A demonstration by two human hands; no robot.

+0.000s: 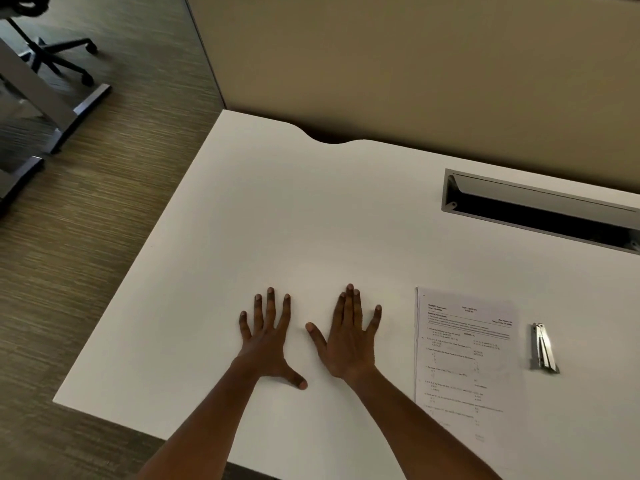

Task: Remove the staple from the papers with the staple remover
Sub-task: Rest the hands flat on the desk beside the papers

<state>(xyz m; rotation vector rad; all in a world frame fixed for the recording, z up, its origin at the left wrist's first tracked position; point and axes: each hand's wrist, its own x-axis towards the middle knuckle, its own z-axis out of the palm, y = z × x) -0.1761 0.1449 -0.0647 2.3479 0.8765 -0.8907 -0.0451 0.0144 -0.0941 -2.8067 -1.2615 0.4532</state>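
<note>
The printed papers (467,362) lie flat on the white desk (277,220), to the right of both hands. A metal staple remover (543,348) rests on the desk just right of the papers. My left hand (268,336) lies palm down on the desk with fingers spread. My right hand (349,336) lies palm down beside it, fingers straight, a hand's width left of the papers. Neither hand holds anything. The staple itself is too small to make out.
A grey cable slot (540,209) is cut into the desk at the back right. A beige partition (415,64) stands behind the desk. The desk's left edge drops to the carpet, where an office chair (52,53) and another desk's leg stand.
</note>
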